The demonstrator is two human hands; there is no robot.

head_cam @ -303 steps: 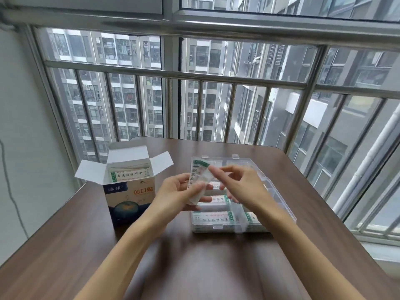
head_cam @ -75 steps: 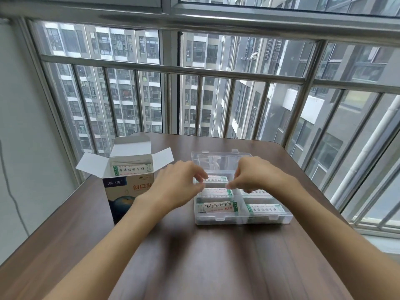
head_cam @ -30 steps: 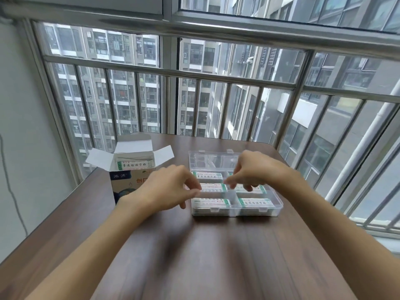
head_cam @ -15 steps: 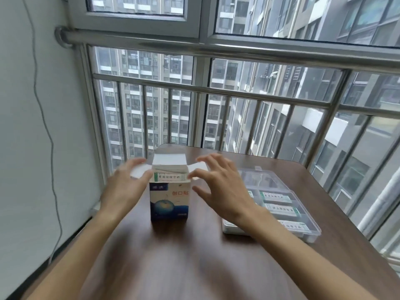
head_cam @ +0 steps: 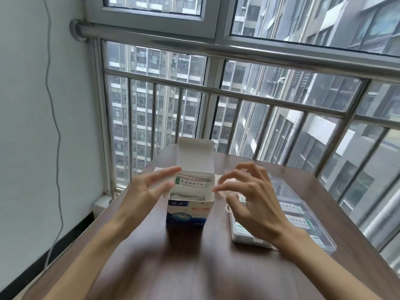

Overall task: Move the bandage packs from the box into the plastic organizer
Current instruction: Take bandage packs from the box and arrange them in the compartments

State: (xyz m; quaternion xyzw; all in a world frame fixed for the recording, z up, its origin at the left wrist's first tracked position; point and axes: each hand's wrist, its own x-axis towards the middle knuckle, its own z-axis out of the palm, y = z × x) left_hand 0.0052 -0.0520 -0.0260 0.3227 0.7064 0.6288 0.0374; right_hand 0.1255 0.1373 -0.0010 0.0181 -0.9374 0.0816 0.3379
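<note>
Box [head_cam: 187, 213] sits on the counter [head_cam: 194, 267] in front of me, organizer [head_cam: 303, 226] just right of it, packs [head_cam: 190, 184] inside both.

- You have a dark wooden table [head_cam: 194, 267] before you.
- The open box [head_cam: 188, 211] stands on it.
- The plastic organizer [head_cam: 303, 217] lies right of the box.

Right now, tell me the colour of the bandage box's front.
The box front is blue below a white band with red lettering, seen in the head view.

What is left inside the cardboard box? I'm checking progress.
The open box holds bandage packs: one green-printed pack stands up, more lie below. Its walls hide how many.
</note>
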